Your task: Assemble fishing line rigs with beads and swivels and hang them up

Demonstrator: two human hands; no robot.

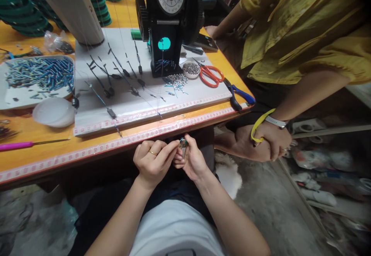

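My left hand (pixel 155 161), with a gold ring on one finger, is pinched closed just below the front edge of the orange table (pixel 58 151). My right hand (pixel 193 161) is closed round a small metal tool or clip (pixel 182 144) with a bit of teal at its tip. The fingertips of both hands meet at that piece. A thin line (pixel 160 105) runs up from them to a black machine (pixel 171 24) on the table. What the left fingers pinch is too small to name.
A white board (pixel 145 101) holds several beaded rigs, loose silver beads and a small bowl. Red scissors (pixel 211 74) and blue pliers (pixel 240 95) lie at the right. A tray of blue tubes (pixel 37 74) sits left. A person in a yellow shirt (pixel 304 31) sits at the right.
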